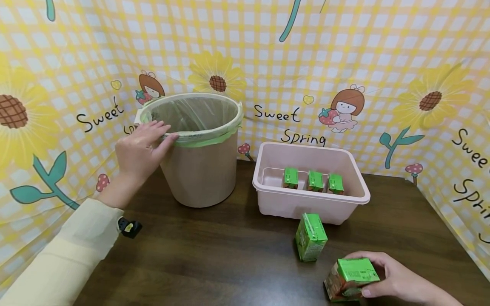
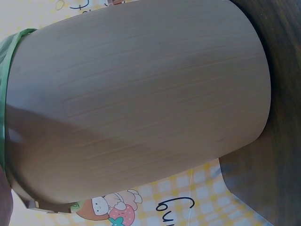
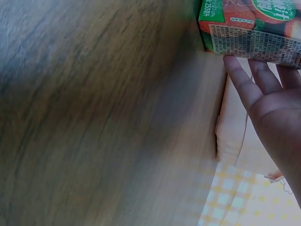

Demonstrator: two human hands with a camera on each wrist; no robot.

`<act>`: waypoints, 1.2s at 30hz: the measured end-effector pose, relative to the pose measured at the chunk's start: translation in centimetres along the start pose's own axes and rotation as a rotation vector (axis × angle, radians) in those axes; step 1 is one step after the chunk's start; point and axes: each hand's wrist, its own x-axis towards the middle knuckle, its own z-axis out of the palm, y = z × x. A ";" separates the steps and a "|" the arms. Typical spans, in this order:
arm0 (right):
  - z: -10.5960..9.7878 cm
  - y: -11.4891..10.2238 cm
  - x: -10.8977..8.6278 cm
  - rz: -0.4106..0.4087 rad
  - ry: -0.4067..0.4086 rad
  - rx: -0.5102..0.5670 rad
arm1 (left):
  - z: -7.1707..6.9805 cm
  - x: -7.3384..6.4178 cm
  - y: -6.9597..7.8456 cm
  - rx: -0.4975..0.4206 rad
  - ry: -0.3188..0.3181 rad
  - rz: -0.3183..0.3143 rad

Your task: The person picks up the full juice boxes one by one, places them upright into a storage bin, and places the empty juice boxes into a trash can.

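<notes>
Gripping a green-topped carton (image 1: pixel 349 277) in front of the pink tub (image 1: pixel 283 205), the right hand (image 1: pixel 391 274) is curled round it; the left hand (image 1: pixel 139 146) rests, loosely extended, on the bin rim (image 1: pixel 206 134) left of the tub

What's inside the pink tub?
Three green-topped cartons sit in a row inside the pink tub. The tub's front wall covers their lower parts and the nearest part of its bottom, so anything low down there can't be seen.

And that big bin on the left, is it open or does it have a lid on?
Open: no lid covers the bin, and the head view shows its bag lining the inside.
</notes>
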 end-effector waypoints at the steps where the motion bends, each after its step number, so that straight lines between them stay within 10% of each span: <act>1: 0.1 -0.1 0.0 0.014 0.012 0.008 | 0.0 0.0 0.0 -0.001 0.003 -0.001; 36: -2.0 -6.8 1.2 -0.173 0.058 -0.262 | 0.1 0.0 0.1 -0.011 0.010 -0.009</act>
